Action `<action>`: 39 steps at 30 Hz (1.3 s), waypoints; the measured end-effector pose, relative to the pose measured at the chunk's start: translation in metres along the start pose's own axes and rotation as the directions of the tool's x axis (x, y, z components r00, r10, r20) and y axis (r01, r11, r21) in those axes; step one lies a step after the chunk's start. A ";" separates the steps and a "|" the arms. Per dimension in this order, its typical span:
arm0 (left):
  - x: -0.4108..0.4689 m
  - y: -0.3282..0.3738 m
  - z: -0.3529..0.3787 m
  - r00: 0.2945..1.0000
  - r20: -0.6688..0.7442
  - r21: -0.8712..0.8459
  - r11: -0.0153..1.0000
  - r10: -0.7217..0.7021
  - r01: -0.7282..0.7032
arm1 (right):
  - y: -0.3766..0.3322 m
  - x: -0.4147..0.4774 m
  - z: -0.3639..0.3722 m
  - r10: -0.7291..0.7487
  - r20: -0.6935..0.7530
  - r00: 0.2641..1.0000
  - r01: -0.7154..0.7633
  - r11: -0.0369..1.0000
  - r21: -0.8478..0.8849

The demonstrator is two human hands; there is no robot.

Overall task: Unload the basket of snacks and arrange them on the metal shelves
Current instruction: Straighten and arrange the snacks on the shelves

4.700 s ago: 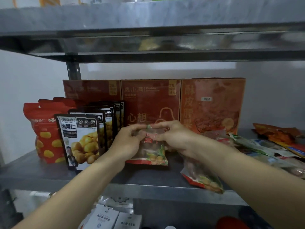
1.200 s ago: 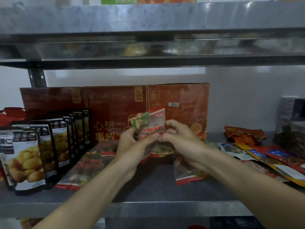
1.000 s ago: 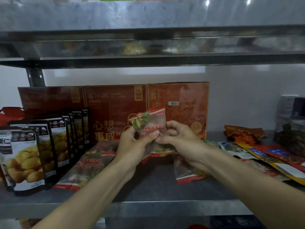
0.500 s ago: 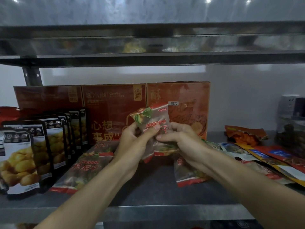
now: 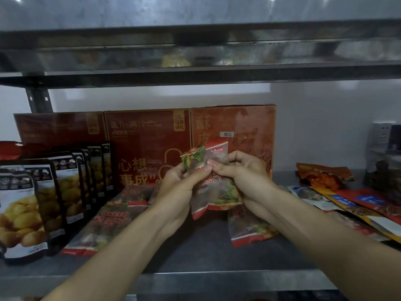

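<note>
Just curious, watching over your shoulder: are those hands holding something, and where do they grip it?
Yes: a clear snack packet with red ends, held upright. The left hand and right hand both pinch its upper half, thumbs meeting on its front.

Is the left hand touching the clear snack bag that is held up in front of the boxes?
Touching. The head view shows the left hand with its thumb pressed on the front of the snack bag.
</note>
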State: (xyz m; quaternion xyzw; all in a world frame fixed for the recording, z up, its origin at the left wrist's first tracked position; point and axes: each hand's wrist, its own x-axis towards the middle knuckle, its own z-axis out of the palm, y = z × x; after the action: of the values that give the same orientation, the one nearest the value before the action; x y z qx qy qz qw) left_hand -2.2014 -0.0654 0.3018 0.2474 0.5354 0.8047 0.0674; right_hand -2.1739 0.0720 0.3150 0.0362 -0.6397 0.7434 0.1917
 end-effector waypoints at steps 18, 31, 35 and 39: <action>0.001 0.000 -0.002 0.993 -0.099 0.093 0.995 0.057 -0.048 | 0.004 -0.005 -0.009 0.119 0.202 0.972 -0.089 0.984 -0.152; 0.003 0.000 -0.015 0.999 -0.022 0.169 0.985 -0.036 0.039 | 0.007 -0.001 -0.012 0.183 0.104 0.978 -0.177 0.982 -0.059; 0.003 -0.003 -0.015 0.997 -0.068 0.190 0.981 -0.033 0.046 | 0.010 0.003 -0.009 0.184 0.089 0.979 -0.175 0.980 -0.098; 0.005 -0.001 -0.016 0.995 -0.078 0.168 0.984 -0.055 0.067 | 0.007 0.004 -0.008 0.208 0.121 0.971 -0.206 0.978 -0.033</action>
State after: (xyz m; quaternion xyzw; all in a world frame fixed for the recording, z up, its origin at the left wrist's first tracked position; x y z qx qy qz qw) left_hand -2.2133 -0.0766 0.2977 0.2062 0.6116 0.7621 0.0511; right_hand -2.1786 0.0800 0.3078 0.0133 -0.6582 0.7491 0.0736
